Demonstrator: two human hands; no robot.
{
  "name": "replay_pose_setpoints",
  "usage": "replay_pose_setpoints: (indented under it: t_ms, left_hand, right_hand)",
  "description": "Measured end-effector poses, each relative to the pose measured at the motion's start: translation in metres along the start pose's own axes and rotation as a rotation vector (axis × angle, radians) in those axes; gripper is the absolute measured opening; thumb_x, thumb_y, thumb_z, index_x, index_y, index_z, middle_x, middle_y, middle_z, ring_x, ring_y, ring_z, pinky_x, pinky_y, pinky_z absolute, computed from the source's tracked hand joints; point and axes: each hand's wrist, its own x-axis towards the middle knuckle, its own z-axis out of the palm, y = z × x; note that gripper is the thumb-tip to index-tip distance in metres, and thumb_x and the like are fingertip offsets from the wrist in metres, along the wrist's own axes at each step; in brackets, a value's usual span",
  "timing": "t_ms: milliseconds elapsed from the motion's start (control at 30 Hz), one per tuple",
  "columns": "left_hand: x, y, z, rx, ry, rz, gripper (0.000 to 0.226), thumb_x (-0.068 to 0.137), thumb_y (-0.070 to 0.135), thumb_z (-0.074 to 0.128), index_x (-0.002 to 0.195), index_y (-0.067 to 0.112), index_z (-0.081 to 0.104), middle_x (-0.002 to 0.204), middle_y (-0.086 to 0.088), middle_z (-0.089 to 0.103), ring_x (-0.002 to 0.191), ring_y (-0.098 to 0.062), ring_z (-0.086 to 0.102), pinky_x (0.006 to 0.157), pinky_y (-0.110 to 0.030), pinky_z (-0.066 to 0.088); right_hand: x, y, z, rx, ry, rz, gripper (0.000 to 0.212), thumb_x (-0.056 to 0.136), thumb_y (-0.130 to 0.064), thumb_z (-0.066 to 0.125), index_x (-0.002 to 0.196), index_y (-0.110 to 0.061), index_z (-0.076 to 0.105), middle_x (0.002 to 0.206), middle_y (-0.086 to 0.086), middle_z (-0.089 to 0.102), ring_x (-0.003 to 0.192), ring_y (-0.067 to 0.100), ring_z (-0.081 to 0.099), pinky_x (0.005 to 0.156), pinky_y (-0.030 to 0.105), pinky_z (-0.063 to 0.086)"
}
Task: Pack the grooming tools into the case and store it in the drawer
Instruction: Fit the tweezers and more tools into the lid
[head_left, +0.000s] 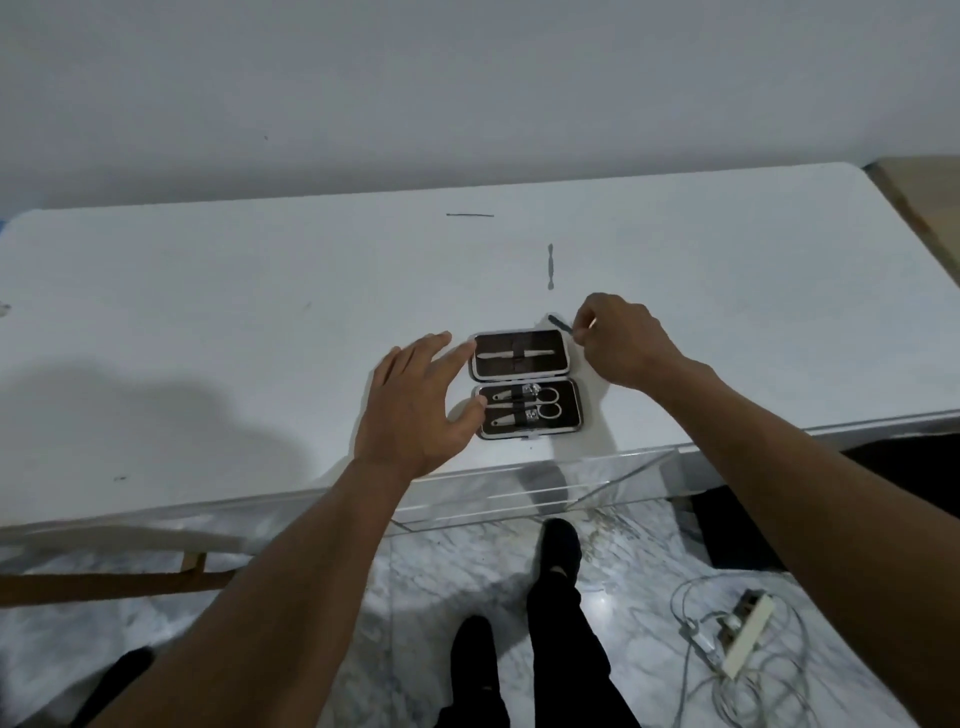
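Note:
A small dark grooming case (525, 385) lies open near the front edge of the white table (260, 322). Its far half holds one slim metal tool; its near half holds scissors and two clippers under elastic straps. My left hand (418, 402) rests open against the case's left side, fingers spread. My right hand (621, 338) pinches a thin dark tool (560, 325) just right of the case's far corner. Two more slim tools lie farther back: a double-ended one (550, 266) and a thin stick (470, 214).
A clear acrylic drawer (540, 483) stands pulled out below the table's front edge, under the case. On the marble floor at the right lie a power strip and tangled cables (743, 644). My legs and feet are below the drawer.

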Motion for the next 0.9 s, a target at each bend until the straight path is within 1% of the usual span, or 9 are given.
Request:
replay_pose_setpoints:
  t_ms: [100, 200, 267, 400, 500, 567, 633, 767, 900]
  left_hand:
    - [0.0, -0.001, 0.002, -0.002, 0.006, 0.001, 0.062, 0.086, 0.053, 0.044, 0.144, 0.032, 0.044, 0.148, 0.002, 0.045, 0.138, -0.017, 0.037, 0.117, -0.041, 0.022]
    - [0.0, -0.002, 0.002, 0.004, 0.013, 0.008, 0.062, 0.086, 0.054, 0.044, 0.144, 0.032, 0.044, 0.148, 0.001, 0.045, 0.138, -0.017, 0.037, 0.117, -0.041, 0.022]
    - [0.001, -0.003, 0.003, 0.006, 0.015, 0.011, 0.061, 0.087, 0.053, 0.045, 0.144, 0.032, 0.043, 0.147, 0.001, 0.045, 0.138, -0.018, 0.037, 0.117, -0.041, 0.022]
    - [0.001, -0.003, 0.003, -0.003, 0.016, 0.004, 0.061, 0.087, 0.052, 0.047, 0.144, 0.033, 0.043, 0.148, 0.002, 0.045, 0.138, -0.017, 0.037, 0.118, -0.041, 0.021]
    - [0.001, -0.003, 0.003, -0.006, 0.016, -0.002, 0.06, 0.086, 0.051, 0.048, 0.144, 0.033, 0.043, 0.148, 0.002, 0.045, 0.138, -0.017, 0.037, 0.118, -0.041, 0.021]
    - [0.001, -0.002, 0.002, -0.01, 0.014, -0.006, 0.06, 0.086, 0.051, 0.048, 0.144, 0.033, 0.043, 0.148, 0.002, 0.045, 0.138, -0.017, 0.037, 0.118, -0.04, 0.021]
    - [0.001, -0.002, 0.002, -0.016, 0.016, -0.009, 0.061, 0.086, 0.051, 0.048, 0.144, 0.033, 0.043, 0.147, 0.002, 0.045, 0.138, -0.017, 0.037, 0.118, -0.04, 0.021]
    - [0.001, -0.001, 0.001, -0.014, 0.008, -0.01, 0.061, 0.086, 0.051, 0.048, 0.144, 0.033, 0.043, 0.148, 0.003, 0.045, 0.138, -0.016, 0.036, 0.118, -0.039, 0.02]
    - [0.001, -0.001, 0.001, -0.013, 0.01, -0.013, 0.06, 0.087, 0.05, 0.05, 0.144, 0.033, 0.043, 0.148, 0.003, 0.044, 0.139, -0.016, 0.035, 0.118, -0.039, 0.019]
  right_hand:
    - [-0.014, 0.001, -0.001, 0.011, -0.037, -0.076, 0.014, 0.092, -0.01, 0.052, 0.093, -0.014, 0.065, 0.106, 0.006, 0.067, 0.1, 0.029, 0.061, 0.08, 0.035, 0.046]
    - [-0.02, 0.002, 0.0, -0.011, -0.064, -0.12, 0.018, 0.089, -0.007, 0.055, 0.084, -0.019, 0.067, 0.09, 0.002, 0.066, 0.095, 0.027, 0.063, 0.077, 0.031, 0.046]
    - [-0.023, 0.001, 0.002, 0.0, -0.068, -0.137, 0.018, 0.088, -0.007, 0.057, 0.084, -0.016, 0.071, 0.083, -0.002, 0.063, 0.093, 0.025, 0.063, 0.075, 0.03, 0.046]
    - [-0.023, -0.002, 0.005, 0.028, -0.006, -0.153, 0.01, 0.088, -0.013, 0.062, 0.089, -0.017, 0.071, 0.086, -0.001, 0.061, 0.088, 0.026, 0.063, 0.08, 0.034, 0.051]
    - [-0.02, -0.002, 0.005, 0.021, -0.002, -0.186, 0.009, 0.087, -0.013, 0.062, 0.088, -0.018, 0.07, 0.084, 0.001, 0.065, 0.083, 0.025, 0.063, 0.072, 0.028, 0.044]
    - [-0.019, -0.002, 0.003, -0.015, -0.012, -0.223, 0.012, 0.087, -0.012, 0.062, 0.093, -0.015, 0.072, 0.087, 0.002, 0.066, 0.081, 0.021, 0.058, 0.074, 0.026, 0.041]
    - [-0.018, 0.0, 0.001, -0.055, -0.018, -0.27, 0.014, 0.086, -0.012, 0.064, 0.097, -0.014, 0.073, 0.093, 0.004, 0.067, 0.082, 0.019, 0.056, 0.078, 0.028, 0.043]
    - [-0.017, 0.007, -0.003, -0.07, -0.05, -0.315, 0.015, 0.087, -0.012, 0.064, 0.097, -0.017, 0.074, 0.094, 0.006, 0.07, 0.084, 0.023, 0.064, 0.082, 0.031, 0.048]
    - [-0.016, 0.009, -0.004, -0.097, -0.046, -0.345, 0.016, 0.087, -0.013, 0.064, 0.096, -0.019, 0.076, 0.094, 0.005, 0.072, 0.085, 0.023, 0.066, 0.082, 0.032, 0.049]
